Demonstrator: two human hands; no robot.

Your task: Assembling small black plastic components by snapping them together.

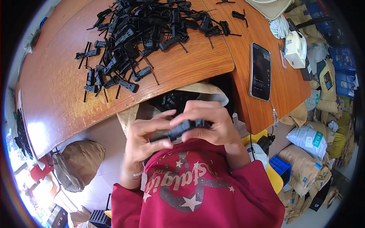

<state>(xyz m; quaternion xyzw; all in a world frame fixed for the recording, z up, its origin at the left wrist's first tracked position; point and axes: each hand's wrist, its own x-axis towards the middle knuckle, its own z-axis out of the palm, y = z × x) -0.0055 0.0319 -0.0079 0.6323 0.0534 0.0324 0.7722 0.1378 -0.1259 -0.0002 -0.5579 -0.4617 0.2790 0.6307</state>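
In front of my chest, a black plastic part (180, 129) with a notched, blocky body is held up between both hands. My right hand (216, 123) is closed round its right end, thumb below and fingers over the top. My left hand (143, 141) pinches near its left end and is slightly blurred; a dark strip shows between that thumb and fingers. Just beyond my hands, at the table edge, an open sack (207, 88) has more small black parts inside. Farther off on the wooden table lies a heap of similar black parts (131, 41) with thin stalks.
On the right table section (243, 110) lie a phone (261, 72) with a cable, a tissue pack (295, 48) and a loose black part (238, 15). Sacks (300, 167) and a blue crate (280, 166) crowd the floor at right. A brown bag (78, 163) stands at left.
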